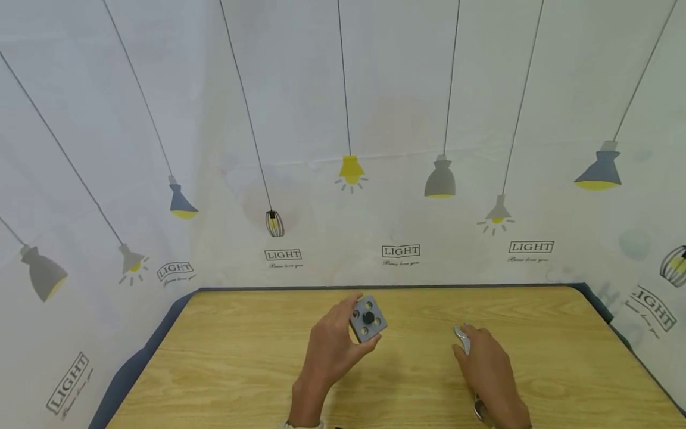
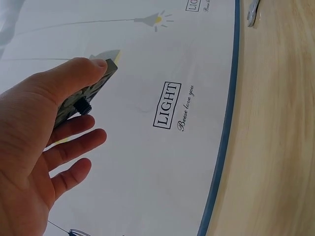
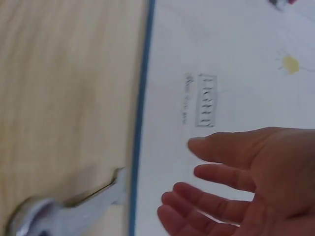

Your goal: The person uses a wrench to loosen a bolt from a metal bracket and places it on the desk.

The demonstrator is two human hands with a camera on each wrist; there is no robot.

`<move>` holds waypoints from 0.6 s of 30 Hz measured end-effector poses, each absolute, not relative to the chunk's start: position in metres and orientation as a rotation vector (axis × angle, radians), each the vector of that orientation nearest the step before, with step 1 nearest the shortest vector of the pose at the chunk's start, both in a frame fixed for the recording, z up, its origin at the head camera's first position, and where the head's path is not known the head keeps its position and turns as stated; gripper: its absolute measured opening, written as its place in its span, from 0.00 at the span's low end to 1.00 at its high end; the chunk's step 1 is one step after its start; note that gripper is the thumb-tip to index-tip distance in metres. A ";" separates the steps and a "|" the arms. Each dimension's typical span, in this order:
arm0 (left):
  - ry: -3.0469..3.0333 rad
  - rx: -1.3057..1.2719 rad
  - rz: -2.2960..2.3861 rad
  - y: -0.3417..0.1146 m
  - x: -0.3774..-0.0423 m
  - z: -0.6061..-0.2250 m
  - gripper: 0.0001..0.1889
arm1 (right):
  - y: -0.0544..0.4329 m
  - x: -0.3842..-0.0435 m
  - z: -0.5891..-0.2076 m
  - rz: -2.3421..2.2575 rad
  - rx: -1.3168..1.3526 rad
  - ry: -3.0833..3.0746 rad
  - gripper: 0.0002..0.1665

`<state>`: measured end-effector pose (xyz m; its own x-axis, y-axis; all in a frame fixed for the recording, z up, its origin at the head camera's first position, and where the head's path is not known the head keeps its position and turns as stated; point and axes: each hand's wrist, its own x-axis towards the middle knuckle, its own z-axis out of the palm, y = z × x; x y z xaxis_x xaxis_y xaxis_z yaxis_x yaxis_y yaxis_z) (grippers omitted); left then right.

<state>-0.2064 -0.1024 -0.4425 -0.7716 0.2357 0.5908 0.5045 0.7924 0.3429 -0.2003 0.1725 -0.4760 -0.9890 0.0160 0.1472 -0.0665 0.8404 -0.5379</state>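
My left hand (image 1: 329, 344) holds a grey square plate (image 1: 375, 331) up off the table, gripping it by its edges between thumb and fingers. Several holes pierce the plate, and a black hex-head bolt (image 1: 368, 317) sits at its centre. In the left wrist view, the bolt's black end (image 2: 82, 106) sticks out between the plate and the fingers. My right hand (image 1: 486, 363) is over a silver wrench (image 1: 463, 340) on the right of the table. From the right wrist, the fingers look loose and apart from the wrench (image 3: 91, 216), with nothing between them.
The wood-grain table (image 1: 241, 357) has a dark blue edge strip (image 1: 136, 357). Behind it and at both sides stand pale walls (image 1: 321, 107) printed with hanging lamps and the word LIGHT.
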 end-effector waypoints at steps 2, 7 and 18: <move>-2.452 -0.540 -0.694 -0.101 -0.207 -0.443 0.44 | 0.164 -0.198 -0.466 0.895 0.064 -2.822 0.27; -2.477 -0.530 -0.764 -0.100 -0.206 -0.442 0.46 | 0.138 -0.189 -0.446 1.030 0.187 -2.706 0.24; -2.477 -0.613 -0.787 -0.100 -0.205 -0.442 0.46 | 0.099 -0.186 -0.433 1.208 0.451 -2.389 0.17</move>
